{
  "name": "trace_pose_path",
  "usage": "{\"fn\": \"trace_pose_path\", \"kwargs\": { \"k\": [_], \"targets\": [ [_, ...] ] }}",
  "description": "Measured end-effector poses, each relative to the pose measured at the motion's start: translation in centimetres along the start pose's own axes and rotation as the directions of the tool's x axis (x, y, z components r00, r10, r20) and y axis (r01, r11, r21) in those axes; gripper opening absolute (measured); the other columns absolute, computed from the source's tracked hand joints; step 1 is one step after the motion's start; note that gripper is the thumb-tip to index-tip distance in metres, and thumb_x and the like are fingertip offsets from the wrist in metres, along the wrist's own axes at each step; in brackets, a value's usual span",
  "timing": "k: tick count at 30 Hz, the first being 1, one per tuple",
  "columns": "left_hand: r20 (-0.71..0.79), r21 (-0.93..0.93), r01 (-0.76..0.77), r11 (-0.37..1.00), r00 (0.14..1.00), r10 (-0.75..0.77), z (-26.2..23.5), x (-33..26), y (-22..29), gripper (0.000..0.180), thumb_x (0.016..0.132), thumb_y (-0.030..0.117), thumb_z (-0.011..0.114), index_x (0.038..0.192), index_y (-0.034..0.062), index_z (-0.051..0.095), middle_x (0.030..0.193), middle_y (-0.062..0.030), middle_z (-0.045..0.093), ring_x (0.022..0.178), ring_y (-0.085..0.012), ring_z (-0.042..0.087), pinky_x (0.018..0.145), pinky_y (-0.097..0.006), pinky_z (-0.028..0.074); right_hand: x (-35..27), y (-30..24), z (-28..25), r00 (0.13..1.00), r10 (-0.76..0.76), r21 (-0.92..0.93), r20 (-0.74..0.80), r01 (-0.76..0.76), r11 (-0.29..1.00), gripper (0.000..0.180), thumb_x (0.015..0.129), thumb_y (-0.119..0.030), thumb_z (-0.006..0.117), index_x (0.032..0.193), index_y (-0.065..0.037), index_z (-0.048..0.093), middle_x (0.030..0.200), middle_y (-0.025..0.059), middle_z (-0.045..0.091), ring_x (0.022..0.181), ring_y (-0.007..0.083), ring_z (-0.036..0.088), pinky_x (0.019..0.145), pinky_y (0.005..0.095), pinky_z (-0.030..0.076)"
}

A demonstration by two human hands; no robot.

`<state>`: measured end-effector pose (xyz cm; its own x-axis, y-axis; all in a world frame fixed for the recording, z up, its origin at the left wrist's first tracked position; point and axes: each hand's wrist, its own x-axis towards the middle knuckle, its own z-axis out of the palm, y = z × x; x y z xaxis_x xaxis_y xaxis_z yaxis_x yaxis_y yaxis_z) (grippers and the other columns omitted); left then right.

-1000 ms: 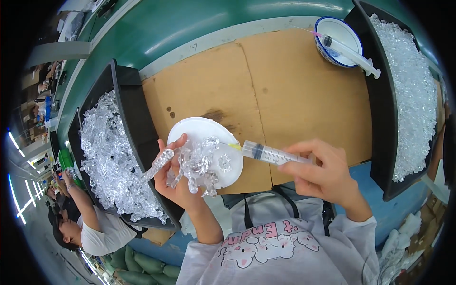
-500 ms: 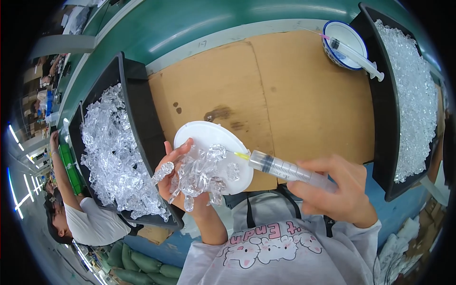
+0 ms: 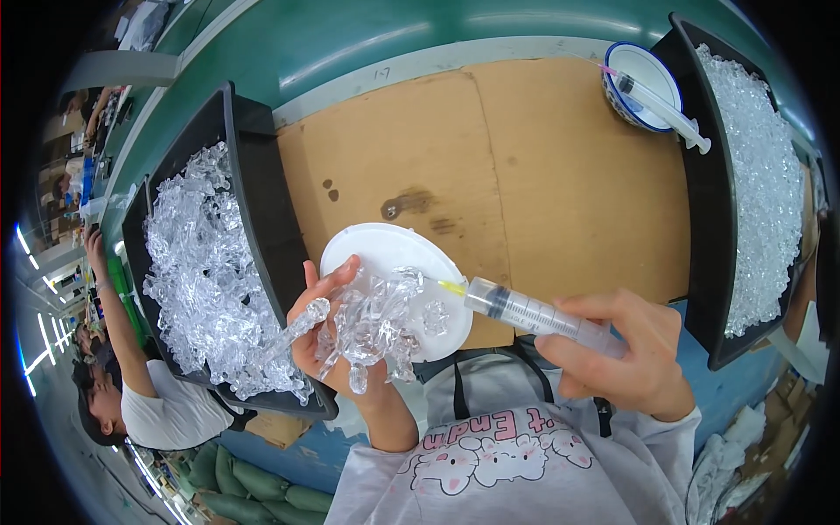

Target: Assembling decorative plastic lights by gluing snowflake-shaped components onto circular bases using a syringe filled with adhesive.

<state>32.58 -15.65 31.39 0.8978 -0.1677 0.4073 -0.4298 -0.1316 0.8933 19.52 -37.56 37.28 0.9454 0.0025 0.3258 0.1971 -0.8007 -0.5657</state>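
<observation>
My left hand [image 3: 317, 325] is closed around a bunch of clear plastic pieces [image 3: 376, 319], their rounded ends sticking out between its fingers. A white oval plate [image 3: 372, 245] lies directly behind the bunch; whether this hand also grips it is hidden. My right hand [image 3: 626, 350] grips a clear syringe [image 3: 534, 315] by its barrel and plunger end, fingers wrapped about it. The syringe's yellow needle hub [image 3: 452, 287] points left, over the plate and close to the plastic pieces. I cannot make out the thin needle's end.
A black bin [image 3: 258, 184] heaped with clear plastic pieces stands at the left. Another black bin [image 3: 707, 219] at the right holds small clear pieces. At far right a bowl [image 3: 619, 103] carries a second syringe [image 3: 656, 107]. Stained cardboard [image 3: 577, 175] covers the table. A co-worker [image 3: 166, 402] is at left.
The view has shifted slightly. The plastic pieces in my left hand sit a little differently, one sticking out farther left. The right hand keeps its grip on the syringe near the plate.
</observation>
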Motion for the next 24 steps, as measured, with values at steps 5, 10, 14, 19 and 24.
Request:
{"fn": "trace_pose_path", "kwargs": {
  "k": [5,10,14,19,24],
  "targets": [
    [0.008,0.021,-0.009,1.000,1.000,0.009,-0.1,0.0,-0.4,0.030,0.080,0.008,0.059,0.108,-0.0021,0.056,0.097,-0.0189,0.066,0.096,-0.0312,0.065,0.110,-0.047,0.028,0.0,0.2,0.3,1.000,0.010,0.010,-0.008,-0.010,1.000,0.028,0.080,-0.044,0.063,0.088,-0.018,0.070,0.085,0.0098,0.062,0.061,0.0168,0.061,0.046,0.0239,0.046],
    [-0.024,0.018,0.041,0.999,0.999,-0.041,-0.1,0.1,-0.4,0.018,0.083,0.007,0.056,0.099,-0.0016,0.057,0.096,-0.0176,0.067,0.093,-0.0272,0.066,0.110,-0.051,0.024,-0.1,0.4,0.5,0.999,0.035,0.034,0.030,-0.036,0.999,0.030,0.081,-0.045,0.061,0.088,-0.017,0.070,0.083,0.0089,0.062,0.062,0.0171,0.061,0.048,0.0238,0.047],
    [-0.014,0.012,0.034,0.999,0.999,-0.034,0.1,0.2,-0.5,0.016,0.086,0.006,0.051,0.098,-0.0016,0.057,0.094,-0.0176,0.067,0.093,-0.0276,0.066,0.110,-0.051,0.024,0.0,0.7,0.6,0.998,0.046,0.047,0.032,-0.047,0.998,0.031,0.081,-0.046,0.060,0.088,-0.017,0.070,0.083,0.0085,0.062,0.063,0.0169,0.061,0.048,0.0237,0.048],
    [-0.047,-0.015,0.111,0.994,0.993,-0.112,0.3,0.2,-0.8,0.015,0.085,0.004,0.052,0.098,-0.0006,0.058,0.093,-0.0174,0.068,0.091,-0.0279,0.067,0.110,-0.050,0.025,0.1,1.2,1.1,0.998,0.053,0.064,0.031,-0.055,0.996,0.026,0.077,-0.040,0.066,0.088,-0.017,0.070,0.083,0.0075,0.062,0.062,0.0163,0.061,0.048,0.0231,0.047],
    [-0.058,-0.004,0.167,0.986,0.984,-0.167,0.5,0.0,-1.7,0.015,0.085,0.001,0.051,0.099,-0.0007,0.058,0.092,-0.0173,0.068,0.091,-0.0279,0.067,0.110,-0.049,0.025,0.2,1.9,2.1,0.996,0.090,0.102,0.025,-0.092,0.991,0.024,0.066,-0.026,0.073,0.088,-0.017,0.070,0.083,0.0068,0.063,0.061,0.0160,0.060,0.048,0.0229,0.047]
  ]
}}
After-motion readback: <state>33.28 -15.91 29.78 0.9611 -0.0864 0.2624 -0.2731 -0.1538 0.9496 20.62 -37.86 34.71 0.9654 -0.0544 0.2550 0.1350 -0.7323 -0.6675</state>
